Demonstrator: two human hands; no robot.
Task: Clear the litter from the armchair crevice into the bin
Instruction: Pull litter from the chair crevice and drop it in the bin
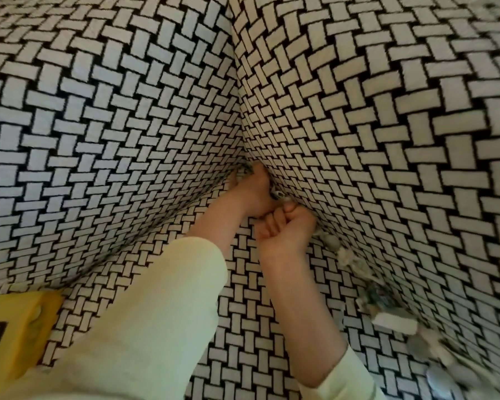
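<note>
- Both hands work in the back corner of the armchair [98, 111], where the backrest, the right side panel and the seat [243, 319] meet.
- The left hand [253, 192] is pushed into the corner seam. Its fingertips are buried in the fabric, so I cannot tell whether they are straight or gripping anything.
- The right hand [286, 229] sits just beside it, touching it, curled into a fist against the right panel. Nothing shows inside the fist.
- A small shiny scrap [278, 194] peeks out of the seam between the 2 hands.
- The litter [345, 259] lies strung along the crevice [324, 241] at the seat's right edge. Its long axis follows that seam, pointing from the back corner toward the seat's front right corner.
- A white blocky piece [394, 323] lies lengthwise along the same line, with pale rounded bits [445, 376] nearer the front. Blur hides what each one is.
- Progress looks early: most of the litter is in the crevice, not yet lifted out, and only the corner is being picked at.
- A yellow object [12, 336] rests at the seat's left front; I cannot tell whether it is the bin, so no litter can be judged as binned.
</note>
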